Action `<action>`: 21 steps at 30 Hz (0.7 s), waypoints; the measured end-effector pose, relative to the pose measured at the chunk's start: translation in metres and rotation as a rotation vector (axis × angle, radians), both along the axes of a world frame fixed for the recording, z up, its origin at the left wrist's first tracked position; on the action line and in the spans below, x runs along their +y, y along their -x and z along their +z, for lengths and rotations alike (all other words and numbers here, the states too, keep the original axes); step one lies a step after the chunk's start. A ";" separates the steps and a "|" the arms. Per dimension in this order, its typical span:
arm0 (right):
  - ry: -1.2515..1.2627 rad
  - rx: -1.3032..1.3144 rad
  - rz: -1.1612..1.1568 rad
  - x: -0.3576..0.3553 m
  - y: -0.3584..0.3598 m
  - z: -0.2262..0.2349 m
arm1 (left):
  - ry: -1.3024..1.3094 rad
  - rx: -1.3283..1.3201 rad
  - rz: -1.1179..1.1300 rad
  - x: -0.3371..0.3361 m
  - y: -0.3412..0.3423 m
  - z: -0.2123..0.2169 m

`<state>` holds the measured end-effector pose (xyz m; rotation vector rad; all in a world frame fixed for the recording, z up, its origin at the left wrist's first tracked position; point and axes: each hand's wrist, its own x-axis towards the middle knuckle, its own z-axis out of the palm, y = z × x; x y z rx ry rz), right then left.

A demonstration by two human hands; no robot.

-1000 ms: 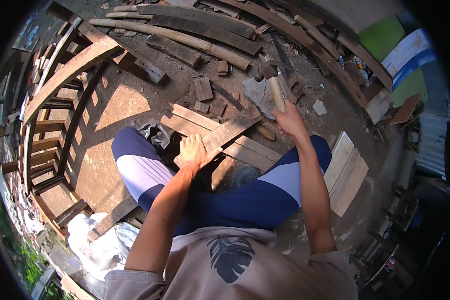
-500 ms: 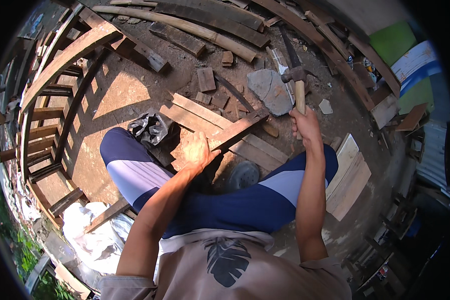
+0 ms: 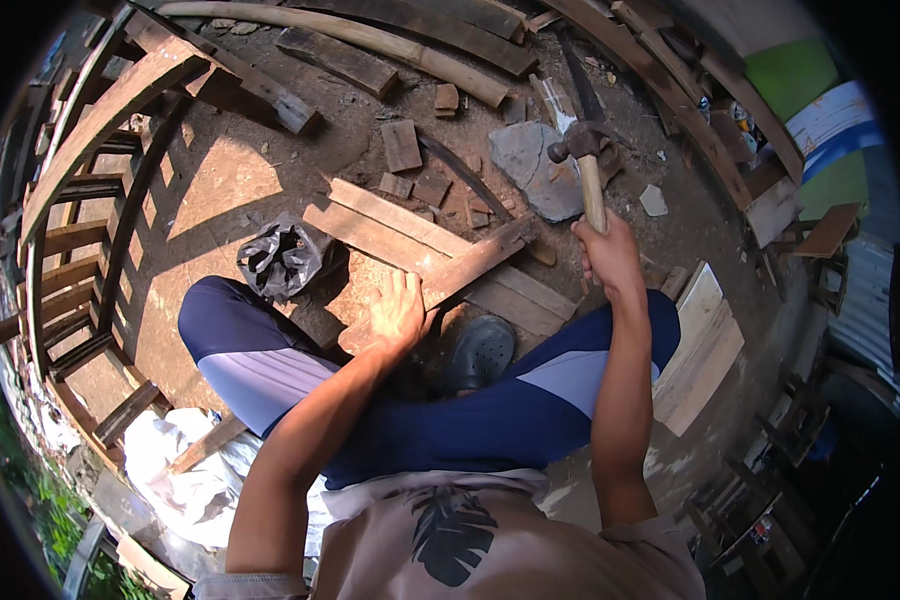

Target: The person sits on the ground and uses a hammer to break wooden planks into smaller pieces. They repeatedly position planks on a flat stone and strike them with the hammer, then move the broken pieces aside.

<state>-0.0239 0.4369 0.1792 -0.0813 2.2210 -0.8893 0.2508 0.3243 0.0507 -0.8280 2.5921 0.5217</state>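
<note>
Brown plank under left fingers, hammer within right fingers

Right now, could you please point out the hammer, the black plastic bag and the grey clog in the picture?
Hammer (image 3: 591, 180), head view: on the wooden handle.
Black plastic bag (image 3: 288, 262), head view: on its crumpled middle.
Grey clog (image 3: 482, 350), head view: on its perforated top.
</note>
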 end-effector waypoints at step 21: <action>-0.169 0.320 0.535 0.004 -0.043 -0.034 | -0.170 -0.009 0.225 -0.052 0.009 -0.011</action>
